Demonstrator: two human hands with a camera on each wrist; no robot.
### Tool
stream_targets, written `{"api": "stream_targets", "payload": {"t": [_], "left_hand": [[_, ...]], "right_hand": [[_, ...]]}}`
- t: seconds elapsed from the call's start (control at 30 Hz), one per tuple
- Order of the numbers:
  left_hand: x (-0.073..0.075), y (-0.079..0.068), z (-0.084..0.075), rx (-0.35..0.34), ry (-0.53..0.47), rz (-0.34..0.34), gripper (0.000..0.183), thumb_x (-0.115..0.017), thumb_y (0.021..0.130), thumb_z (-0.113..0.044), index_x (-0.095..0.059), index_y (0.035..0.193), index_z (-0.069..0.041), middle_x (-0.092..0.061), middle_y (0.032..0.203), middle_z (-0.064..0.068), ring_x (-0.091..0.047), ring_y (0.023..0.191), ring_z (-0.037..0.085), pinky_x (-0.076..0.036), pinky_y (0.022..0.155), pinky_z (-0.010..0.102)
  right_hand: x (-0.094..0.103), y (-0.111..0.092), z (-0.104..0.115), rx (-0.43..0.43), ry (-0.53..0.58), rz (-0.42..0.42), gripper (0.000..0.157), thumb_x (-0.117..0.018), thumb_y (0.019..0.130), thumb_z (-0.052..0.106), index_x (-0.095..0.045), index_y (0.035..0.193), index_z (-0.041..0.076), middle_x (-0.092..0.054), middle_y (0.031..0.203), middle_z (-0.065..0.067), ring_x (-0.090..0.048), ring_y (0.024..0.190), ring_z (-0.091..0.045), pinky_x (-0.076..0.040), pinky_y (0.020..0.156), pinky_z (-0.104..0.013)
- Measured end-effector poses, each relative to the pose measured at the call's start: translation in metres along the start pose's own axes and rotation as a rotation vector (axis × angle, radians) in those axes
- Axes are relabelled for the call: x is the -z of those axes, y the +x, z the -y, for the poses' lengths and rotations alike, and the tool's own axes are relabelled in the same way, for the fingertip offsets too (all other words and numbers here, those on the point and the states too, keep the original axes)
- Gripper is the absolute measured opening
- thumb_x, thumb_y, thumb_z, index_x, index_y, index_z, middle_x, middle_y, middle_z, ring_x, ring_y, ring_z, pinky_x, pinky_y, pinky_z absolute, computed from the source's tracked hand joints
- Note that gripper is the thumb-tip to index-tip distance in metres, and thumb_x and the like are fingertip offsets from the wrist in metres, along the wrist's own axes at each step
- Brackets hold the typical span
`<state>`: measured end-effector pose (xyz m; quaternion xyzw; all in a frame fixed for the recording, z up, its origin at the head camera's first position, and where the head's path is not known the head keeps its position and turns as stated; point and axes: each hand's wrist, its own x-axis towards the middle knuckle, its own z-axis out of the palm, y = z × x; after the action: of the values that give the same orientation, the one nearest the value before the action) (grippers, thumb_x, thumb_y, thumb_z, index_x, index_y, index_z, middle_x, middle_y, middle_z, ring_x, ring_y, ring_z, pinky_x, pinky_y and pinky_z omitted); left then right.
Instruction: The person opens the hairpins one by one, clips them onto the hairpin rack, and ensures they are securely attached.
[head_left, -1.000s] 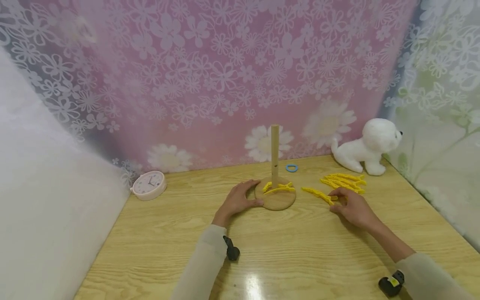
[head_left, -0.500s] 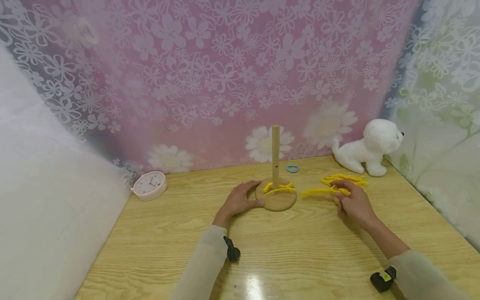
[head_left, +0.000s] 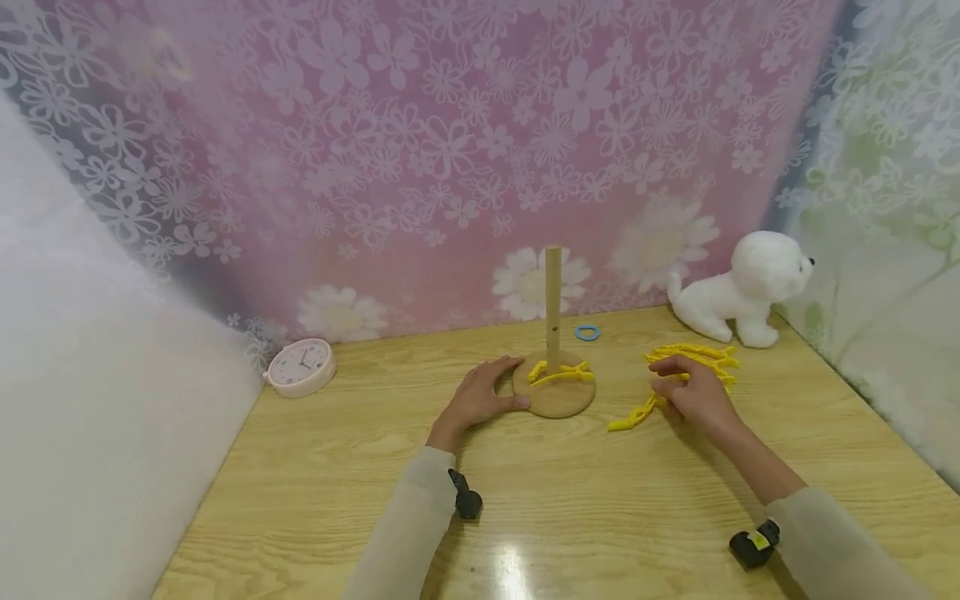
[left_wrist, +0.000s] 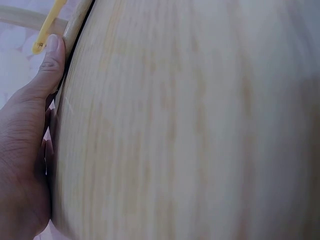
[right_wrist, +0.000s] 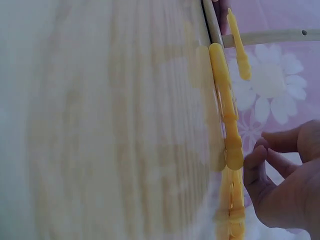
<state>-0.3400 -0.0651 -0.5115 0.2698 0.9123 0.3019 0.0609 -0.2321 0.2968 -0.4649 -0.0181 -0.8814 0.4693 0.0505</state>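
My left hand (head_left: 478, 395) holds the left rim of a round wooden base (head_left: 555, 406), its thumb on the near edge and fingers behind. An upright wooden post (head_left: 552, 300) with small holes rises from that base. Two or so yellow branch-shaped pieces (head_left: 566, 376) lie across the base by the post. My right hand (head_left: 696, 397) hovers just over the table, thumb and forefinger close together with nothing seen between them. Beside its fingertips, a loose yellow branch piece (head_left: 636, 416) lies on the table, partly hidden by the hand; the right wrist view shows this branch piece (right_wrist: 226, 95) lying flat.
Several more yellow branch pieces (head_left: 697, 353) are heaped behind my right hand. A white plush dog (head_left: 738, 292) sits at the back right, a blue ring (head_left: 587, 332) behind the post. At the far left stands a pink clock (head_left: 302, 367).
My right hand picked at a yellow branch piece and swung it round; that piece now lies on the table, its free end nearer the front. My left hand stayed on the base.
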Motion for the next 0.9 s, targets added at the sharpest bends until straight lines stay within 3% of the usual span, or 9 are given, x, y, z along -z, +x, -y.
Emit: {"api": "stream_targets", "payload": {"t": [0.1,0.3,0.4,0.53,0.7,0.8,0.9], "left_hand": [[0.001,0.002,0.000,-0.007,0.002,-0.003,0.084,-0.073,0.089,-0.063,-0.039,0.161,-0.037,-0.033,0.169,-0.001,-0.024,0.157,0.032,-0.020,0.127,0.056],[0.001,0.001,0.000,0.004,-0.010,-0.005,0.084,-0.074,0.089,-0.063,-0.039,0.161,-0.039,-0.033,0.169,-0.003,-0.023,0.157,0.033,-0.021,0.126,0.058],[0.001,-0.001,0.000,0.010,-0.020,-0.006,0.084,-0.075,0.088,-0.063,-0.040,0.161,-0.038,-0.033,0.169,-0.003,-0.023,0.157,0.033,-0.021,0.126,0.058],[0.001,-0.001,-0.001,0.009,-0.031,-0.010,0.084,-0.075,0.089,-0.061,-0.040,0.161,-0.037,-0.034,0.169,-0.002,-0.024,0.157,0.034,-0.020,0.126,0.058],[0.001,-0.002,-0.001,0.011,-0.032,-0.008,0.084,-0.075,0.089,-0.061,-0.040,0.161,-0.038,-0.033,0.169,-0.002,-0.023,0.157,0.034,-0.020,0.126,0.058],[0.001,-0.002,-0.001,0.011,-0.022,-0.009,0.084,-0.075,0.088,-0.062,-0.039,0.161,-0.039,-0.033,0.169,-0.003,-0.023,0.158,0.033,-0.020,0.127,0.057],[0.000,-0.001,0.000,0.007,-0.013,-0.011,0.084,-0.075,0.088,-0.062,-0.039,0.161,-0.039,-0.033,0.169,-0.004,-0.023,0.158,0.033,-0.020,0.127,0.056]], "right_hand": [[0.003,-0.001,0.001,0.040,-0.060,0.059,0.036,-0.062,0.103,0.010,-0.060,0.136,-0.005,-0.059,0.135,-0.030,-0.058,0.072,-0.016,-0.048,0.058,-0.026],[0.010,-0.003,-0.006,0.071,-0.071,0.166,0.053,-0.052,0.084,-0.012,-0.062,0.136,-0.004,-0.061,0.134,-0.032,-0.033,0.050,-0.011,-0.037,0.048,-0.027],[0.012,-0.003,-0.011,0.073,-0.087,0.205,0.048,-0.057,0.086,-0.012,-0.066,0.132,-0.002,-0.061,0.133,-0.032,-0.035,0.048,-0.011,-0.037,0.046,-0.027],[0.011,-0.004,-0.014,0.076,-0.122,0.213,0.037,-0.067,0.092,-0.005,-0.070,0.128,0.000,-0.062,0.132,-0.031,-0.043,0.048,-0.012,-0.042,0.046,-0.028],[0.011,-0.005,-0.012,0.079,-0.147,0.204,0.031,-0.067,0.100,0.008,-0.069,0.130,-0.002,-0.069,0.119,-0.027,-0.048,0.054,-0.014,-0.044,0.049,-0.028],[0.011,-0.005,-0.008,0.077,-0.161,0.208,0.037,-0.063,0.106,0.024,-0.068,0.129,-0.004,-0.072,0.107,-0.021,-0.054,0.062,-0.017,-0.046,0.055,-0.030],[0.011,-0.006,-0.005,0.045,-0.172,0.205,0.044,-0.058,0.108,0.039,-0.069,0.119,-0.003,-0.070,0.094,-0.012,-0.056,0.065,-0.019,-0.046,0.056,-0.030]]}}
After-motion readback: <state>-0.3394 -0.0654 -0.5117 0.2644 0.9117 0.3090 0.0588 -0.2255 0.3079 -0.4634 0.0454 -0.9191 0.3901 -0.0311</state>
